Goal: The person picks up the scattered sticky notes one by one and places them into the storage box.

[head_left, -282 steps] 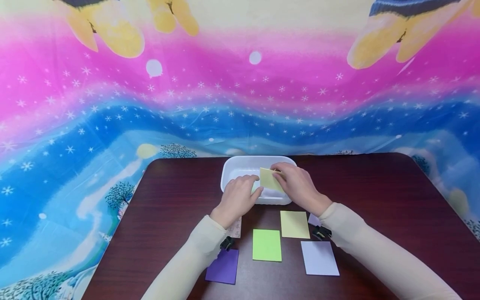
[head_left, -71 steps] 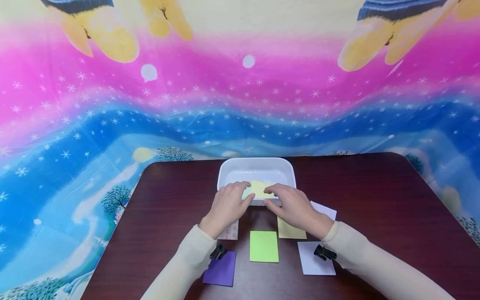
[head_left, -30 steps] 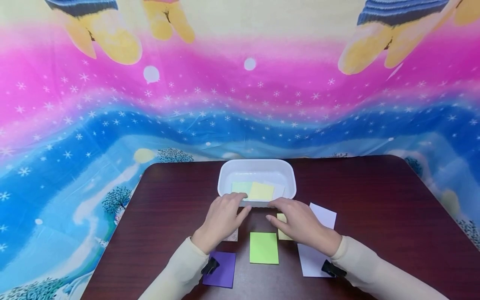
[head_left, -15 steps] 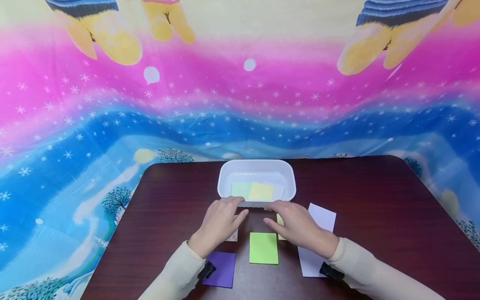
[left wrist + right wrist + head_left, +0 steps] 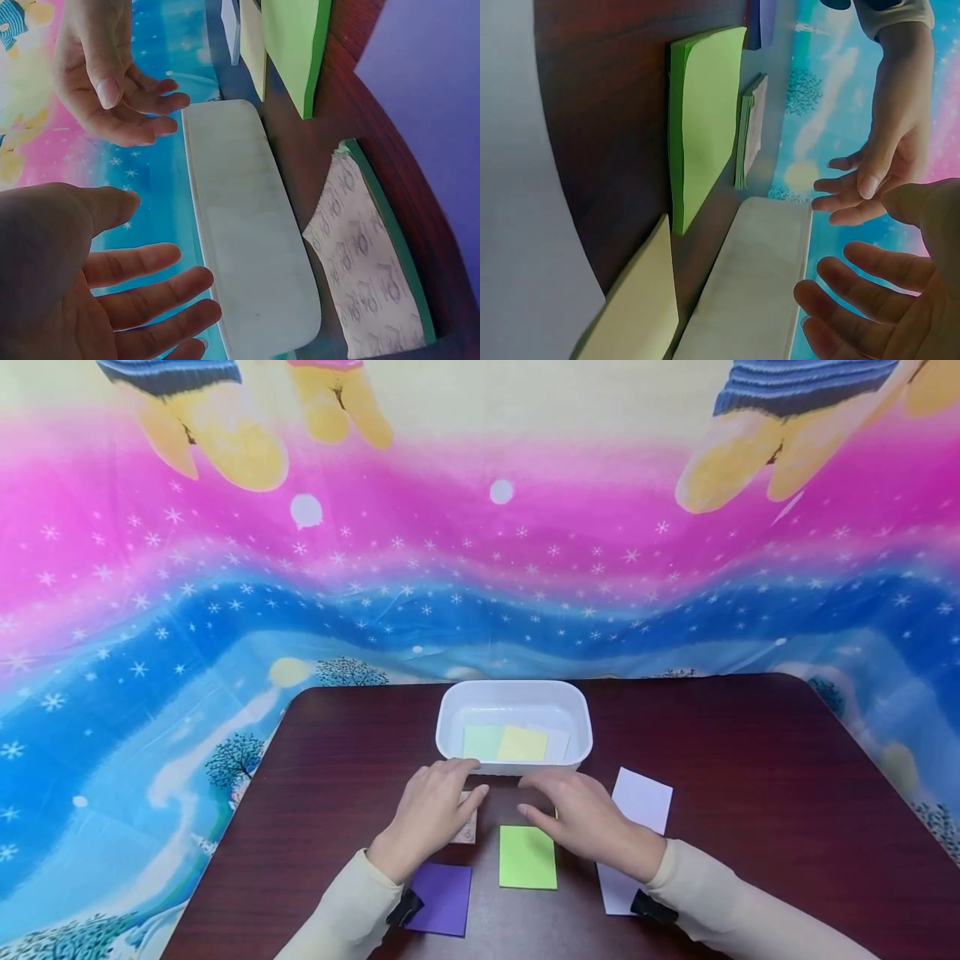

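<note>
In the head view, the left hand (image 5: 426,810) and the right hand (image 5: 596,820) hover over the table (image 5: 757,760), facing each other across a gap; the fingers of both are relaxed and slightly bent, each thumb apart from them; just ahead of the fingertips stands a white basin (image 5: 513,703), though whether the left fingertips touch its near wall cannot be told; inside it, beyond the fingers, lie a pale green note (image 5: 482,742), a pale yellow note (image 5: 522,743) overlapping it, and a white note (image 5: 558,745) to the right; nearer the wearer than the fingers, between the hands, lies a lime green sticky-note pad (image 5: 528,857); a patterned pad (image 5: 467,830) is partly hidden by the left hand, and a purple pad (image 5: 444,900) lies behind its fingers, by the sleeve (image 5: 341,902); two pale lavender pads (image 5: 647,800) lie right of the right fingers.

In the left wrist view, the left fingers are fanned apart, their tips beside the basin's outer wall; the patterned pad, green-edged, lies across the basin from them; past the right fingers, a pale yellow pad (image 5: 253,52) shows beside the lime green sticky-note pad.

In the right wrist view, the right fingers are loosely spread and gently curved, tips by the basin's edge; the left fingers point towards them; the pale yellow pad lies across the basin from the right fingers.
</note>
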A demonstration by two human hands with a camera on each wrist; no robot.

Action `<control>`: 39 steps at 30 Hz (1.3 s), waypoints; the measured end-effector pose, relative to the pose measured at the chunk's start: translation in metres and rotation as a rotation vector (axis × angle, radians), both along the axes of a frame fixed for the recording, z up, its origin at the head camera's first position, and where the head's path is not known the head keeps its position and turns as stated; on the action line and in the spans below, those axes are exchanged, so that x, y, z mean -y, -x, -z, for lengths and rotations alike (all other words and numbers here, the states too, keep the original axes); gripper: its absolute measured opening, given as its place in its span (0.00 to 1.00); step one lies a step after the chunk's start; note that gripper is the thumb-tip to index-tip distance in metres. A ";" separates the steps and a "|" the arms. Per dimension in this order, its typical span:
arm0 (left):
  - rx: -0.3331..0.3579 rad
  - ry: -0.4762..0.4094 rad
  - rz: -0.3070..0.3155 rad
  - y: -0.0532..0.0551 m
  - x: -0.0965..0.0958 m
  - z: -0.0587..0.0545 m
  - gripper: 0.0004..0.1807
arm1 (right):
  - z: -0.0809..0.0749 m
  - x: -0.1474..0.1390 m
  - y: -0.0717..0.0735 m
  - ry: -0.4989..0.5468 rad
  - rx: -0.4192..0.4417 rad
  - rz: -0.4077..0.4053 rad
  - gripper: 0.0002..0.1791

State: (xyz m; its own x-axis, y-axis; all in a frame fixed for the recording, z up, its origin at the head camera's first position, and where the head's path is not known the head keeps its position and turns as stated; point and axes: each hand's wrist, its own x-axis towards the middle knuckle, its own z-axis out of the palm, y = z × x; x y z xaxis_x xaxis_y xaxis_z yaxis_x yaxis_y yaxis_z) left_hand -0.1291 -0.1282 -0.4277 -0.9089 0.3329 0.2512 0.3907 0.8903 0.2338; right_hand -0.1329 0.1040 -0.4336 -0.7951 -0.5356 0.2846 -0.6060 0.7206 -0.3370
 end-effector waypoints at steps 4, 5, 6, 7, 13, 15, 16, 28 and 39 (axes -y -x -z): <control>-0.006 0.005 -0.010 -0.001 0.004 0.002 0.19 | 0.003 0.003 -0.001 0.004 0.006 -0.003 0.17; -0.005 0.006 -0.014 -0.001 0.005 0.003 0.20 | 0.003 0.004 -0.001 0.006 0.003 -0.007 0.17; -0.007 0.004 -0.017 -0.001 0.006 0.003 0.19 | 0.004 0.004 -0.001 0.005 -0.003 -0.011 0.17; -0.006 0.004 -0.021 -0.002 0.007 0.004 0.19 | 0.005 0.005 -0.001 0.003 -0.009 -0.015 0.17; -0.002 -0.001 -0.038 -0.003 0.013 0.007 0.21 | 0.009 0.009 -0.001 0.004 -0.001 -0.043 0.17; 0.000 0.002 -0.042 -0.004 0.014 0.008 0.21 | 0.010 0.011 -0.001 0.003 0.009 -0.045 0.17; 0.004 0.003 -0.045 -0.004 0.015 0.008 0.21 | 0.010 0.011 -0.002 0.002 0.013 -0.047 0.17; 0.004 0.001 -0.069 -0.004 0.025 0.015 0.20 | 0.011 0.015 -0.002 0.000 0.038 -0.042 0.18; 0.040 0.001 -0.106 -0.005 0.032 0.020 0.19 | 0.015 0.021 0.000 0.020 0.035 -0.060 0.17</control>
